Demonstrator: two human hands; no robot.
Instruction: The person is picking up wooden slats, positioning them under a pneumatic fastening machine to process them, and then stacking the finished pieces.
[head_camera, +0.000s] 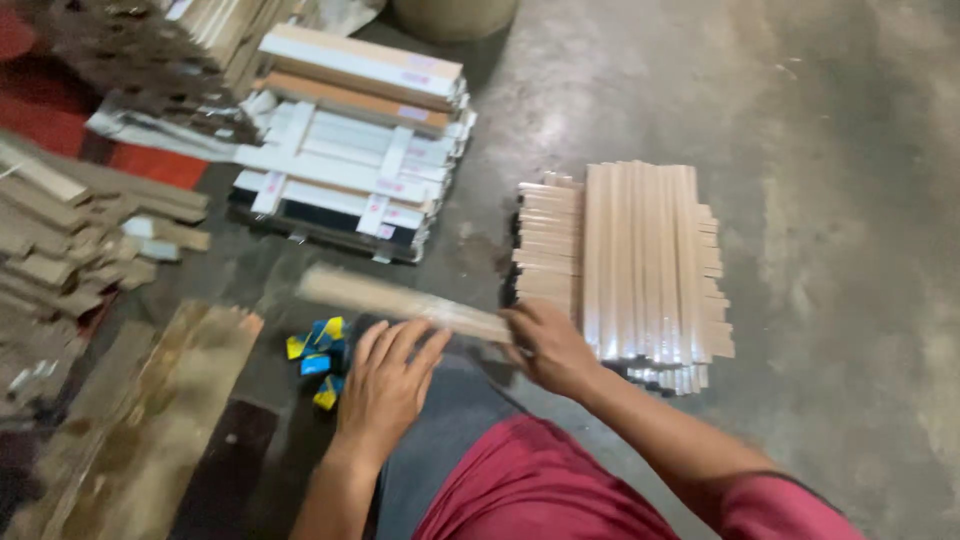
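While we hold the strip (405, 298) with our right hand (548, 345) clenched on its end, just left of the stack (640, 260), our left hand (385, 385) lies flat and released below it. We judge it best to square the strip with the stack. Bundles (350, 150) lie farther left, blue-yellow bits (320, 358) nearer.

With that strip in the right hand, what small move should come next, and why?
Probably carry the strip right and lay it on the stack. The right hand holds it by one end beside that stack of like strips; the left hand is open.
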